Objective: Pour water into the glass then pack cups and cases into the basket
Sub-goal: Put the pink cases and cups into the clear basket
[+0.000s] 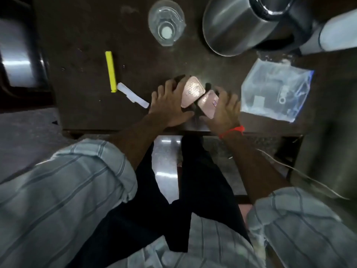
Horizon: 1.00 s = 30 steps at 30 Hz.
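Two pinkish copper-coloured cases lie side by side near the front edge of the dark table [92, 113]. My left hand [170, 105] grips the left case [192, 91] from its left side. My right hand [225, 111], with a red thread on the wrist, grips the right case [207, 102] from its right side. A clear glass [166, 22] stands upright at the far middle of the table, apart from both hands. No basket is in view.
A large steel vessel [231, 28] lies tilted at the far right, next to a white cylinder [338, 35]. A clear plastic bag [274, 91] lies to the right of my hands. A yellow stick [110, 71] and white strip [133, 95] lie to the left. My legs are below.
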Motion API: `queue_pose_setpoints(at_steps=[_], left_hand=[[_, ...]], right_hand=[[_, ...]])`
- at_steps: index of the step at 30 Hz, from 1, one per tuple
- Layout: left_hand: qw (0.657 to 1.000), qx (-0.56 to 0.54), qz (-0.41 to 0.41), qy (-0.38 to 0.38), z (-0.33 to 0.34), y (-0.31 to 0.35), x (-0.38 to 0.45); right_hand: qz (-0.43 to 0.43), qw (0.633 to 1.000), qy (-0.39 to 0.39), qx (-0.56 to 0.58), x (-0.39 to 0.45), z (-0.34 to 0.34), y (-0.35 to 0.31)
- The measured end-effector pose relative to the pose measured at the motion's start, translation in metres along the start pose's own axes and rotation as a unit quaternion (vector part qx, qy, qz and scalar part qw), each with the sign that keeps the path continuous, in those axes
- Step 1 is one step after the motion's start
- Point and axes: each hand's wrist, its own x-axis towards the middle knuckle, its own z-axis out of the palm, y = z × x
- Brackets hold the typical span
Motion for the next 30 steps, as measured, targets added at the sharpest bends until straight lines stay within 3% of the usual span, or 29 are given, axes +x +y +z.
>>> queue_pose_setpoints(at_steps=[10,15,19,22,25,30], left_hand=[[0.993,0.004,-0.042,0.108,0.011,0.001,-0.001],[0.976,-0.063,-0.079,0.192,-0.033,-0.045,-0.047],[0.94,-0.111,-0.115,0.301,-0.091,-0.107,-0.093],[0.882,-0.202,-0.14,0.403,-0.15,-0.16,-0.127],[0.839,-0.191,-0.141,0.49,-0.207,-0.224,-0.165],[0.807,-0.17,-0.204,0.528,-0.278,-0.312,-0.207]], right_hand=[[-0.029,0.997,-0.019,0.064,0.016,0.007,-0.003],[-0.072,0.985,0.011,0.156,0.008,-0.01,-0.058],[-0.186,0.955,-0.005,0.23,0.002,-0.027,-0.146],[-0.267,0.93,-0.027,0.251,-0.001,-0.04,-0.232],[-0.353,0.907,-0.04,0.225,-0.007,-0.047,-0.323],[-0.471,0.858,-0.031,0.202,-0.018,-0.038,-0.453]])
